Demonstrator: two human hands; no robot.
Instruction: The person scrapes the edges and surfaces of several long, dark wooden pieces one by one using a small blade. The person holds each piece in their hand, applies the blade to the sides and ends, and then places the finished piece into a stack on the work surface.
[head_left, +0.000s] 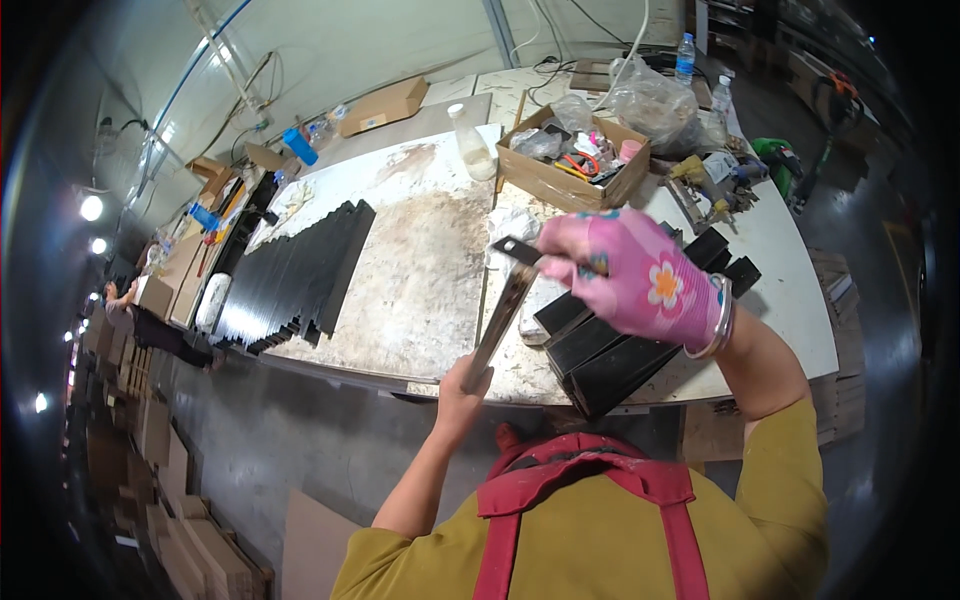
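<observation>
My bare left hand (466,393) is closed round the lower end of a long, narrow brownish metal strip (500,322), tilted up and away from me. My right hand (632,272), in a pink flowered glove, pinches a small flat black piece with a hole (516,248) against the strip's upper end. Its other end is hidden in the glove. Below and behind the right hand lies a loose pile of black bars (610,365). To the left, a neat row of long black bars (300,270) rests on the table.
The stained white worktable (415,280) carries an open cardboard box of odds and ends (560,190), a whitish bottle (471,145), a plastic bag (655,105) and power tools (705,185). Flat cardboard (312,540) lies on the floor. Another person (150,325) stands far left.
</observation>
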